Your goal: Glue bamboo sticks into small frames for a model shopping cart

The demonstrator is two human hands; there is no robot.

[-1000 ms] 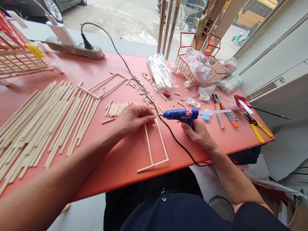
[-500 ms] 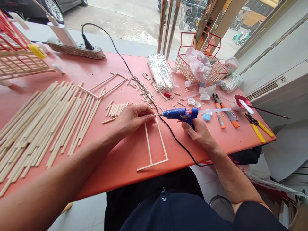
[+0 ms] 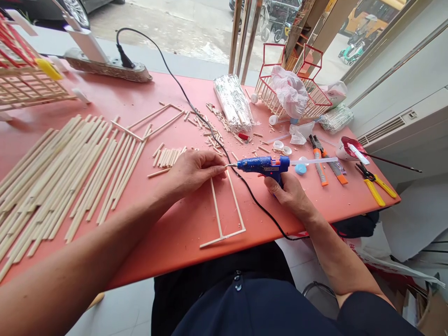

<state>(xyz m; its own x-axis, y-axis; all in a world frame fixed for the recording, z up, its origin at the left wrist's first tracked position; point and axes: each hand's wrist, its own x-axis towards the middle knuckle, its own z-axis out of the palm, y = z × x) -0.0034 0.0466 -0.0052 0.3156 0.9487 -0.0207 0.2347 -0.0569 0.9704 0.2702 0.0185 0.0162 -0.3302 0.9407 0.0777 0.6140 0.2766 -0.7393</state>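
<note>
My right hand [image 3: 289,192] is wrapped round the handle of a blue hot glue gun [image 3: 261,164], with a clear glue stick [image 3: 315,160] jutting from its back. The gun's nozzle meets the fingertips of my left hand [image 3: 201,169], which pinch the end of a thin wooden stick, mostly hidden by the fingers. Below that hand a frame of thin wooden sticks [image 3: 216,210] lies on the table, two long sides joined to a crosspiece near the table's front edge. The frame's far ends run up to my left fingers.
Many long wooden sticks [image 3: 59,172] lie at left, beside another stick frame [image 3: 150,115]. Short cut sticks [image 3: 167,157] lie behind my left hand. A black cord [image 3: 255,200] crosses the table. Pliers [image 3: 376,184], a red-stained cup [image 3: 346,148] and a stick-built cart [image 3: 266,88] stand right.
The view has shifted very slightly. Both hands, the glue gun and the stick frame keep nearly the same positions.
</note>
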